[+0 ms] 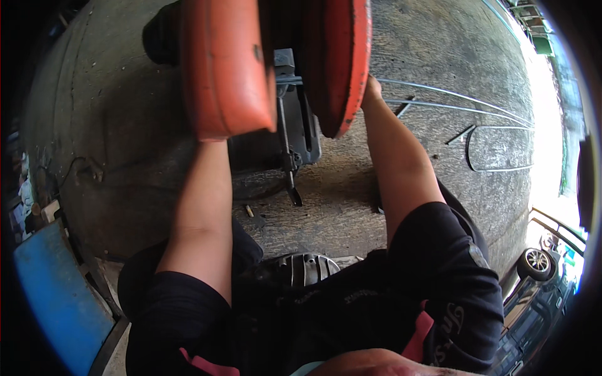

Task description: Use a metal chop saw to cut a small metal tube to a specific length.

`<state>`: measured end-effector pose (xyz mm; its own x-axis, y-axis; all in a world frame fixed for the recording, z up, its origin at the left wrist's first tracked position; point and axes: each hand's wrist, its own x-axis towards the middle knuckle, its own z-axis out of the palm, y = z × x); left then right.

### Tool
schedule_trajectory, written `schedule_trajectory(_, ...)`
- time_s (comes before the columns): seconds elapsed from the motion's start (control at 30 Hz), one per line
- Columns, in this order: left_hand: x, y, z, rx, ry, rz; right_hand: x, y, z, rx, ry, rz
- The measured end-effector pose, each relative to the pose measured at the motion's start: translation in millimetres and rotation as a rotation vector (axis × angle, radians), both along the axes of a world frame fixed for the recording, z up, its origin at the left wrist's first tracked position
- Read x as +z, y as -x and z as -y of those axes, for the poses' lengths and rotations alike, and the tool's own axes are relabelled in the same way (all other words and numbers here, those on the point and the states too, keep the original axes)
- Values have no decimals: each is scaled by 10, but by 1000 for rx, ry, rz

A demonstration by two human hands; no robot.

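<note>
A cut-off saw stands before me, with an orange motor housing [226, 75] at left and a red blade guard [352, 69] at right. On its dark base [311, 141] is a vise with a long threaded screw [283, 125] and a crank handle. Thin metal rods [451, 89] cross the vise area and run out to the right. My left forearm [204, 200] reaches up behind the housing, which hides that hand. Partly visible beside the guard, my right hand [372, 89] is close to the rods; its fingers are hidden, so its grip cannot be told.
A bent, U-shaped rod [470, 150] lies on the worn floor at right. A blue panel [59, 294] stands at lower left. Near my lap is a ribbed metal part [307, 268]. A dark vehicle [536, 313] is at lower right.
</note>
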<state>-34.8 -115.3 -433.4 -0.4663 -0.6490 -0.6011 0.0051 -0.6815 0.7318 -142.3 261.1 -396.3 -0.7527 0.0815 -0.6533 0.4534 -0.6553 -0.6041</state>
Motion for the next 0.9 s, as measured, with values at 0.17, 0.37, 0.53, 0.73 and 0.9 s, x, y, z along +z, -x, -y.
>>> schedule_trajectory(0.17, 74, -117, 48, 34, 1, -1, -210, 93, -125, 103, 76, 28)
schedule_trajectory(0.37, 145, -138, -37, -22, 21, 13, -534, 258, -162, 183, 71, 58)
schedule_trajectory(0.53, 419, -134, -126, 24, 17, 17, -417, 265, -120, 202, -4, 109)
schedule_trajectory(0.73, 660, -137, -193, 52, -3, 69, 21, 196, -116, 305, -204, 177)
schedule_trajectory(0.9, 585, -116, -193, 79, 16, 56, 590, 176, -130, 580, -698, 76)
